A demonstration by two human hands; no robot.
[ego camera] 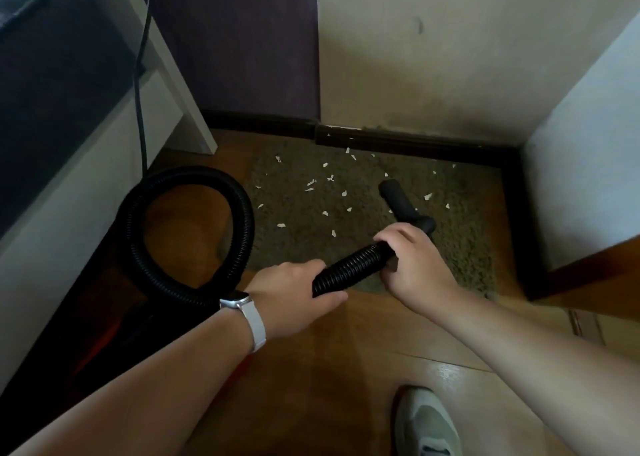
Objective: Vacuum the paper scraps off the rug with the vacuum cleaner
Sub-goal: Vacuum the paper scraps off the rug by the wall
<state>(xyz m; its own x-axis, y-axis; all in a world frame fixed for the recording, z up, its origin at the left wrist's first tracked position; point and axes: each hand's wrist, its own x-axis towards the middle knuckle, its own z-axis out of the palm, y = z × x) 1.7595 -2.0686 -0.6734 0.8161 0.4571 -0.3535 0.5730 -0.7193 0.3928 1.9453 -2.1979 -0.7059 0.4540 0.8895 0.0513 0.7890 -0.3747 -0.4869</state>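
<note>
"Both hands on it?"

"Yes. My left hand [294, 292] is curled round the black ribbed plastic hose [349, 268]. My right hand [415, 258] is clamped on it further along, where it meets the black rigid nozzle tube [398, 199]."

"And the paper?"

"The small white torn paper scraps [310, 188] lie scattered on the shaggy olive-brown rug [460, 233], mostly left of the nozzle's tip and beyond it, with a few to its right. The nozzle's long axis points away from me, leaning left. Whether its tip touches the pile, I cannot tell."

"Which hand steers?"

"The right, I'd say: it's nearer the scraps, arm stretched forward. The left sits behind it, wrist turned inward, placed to feed hose."
</note>
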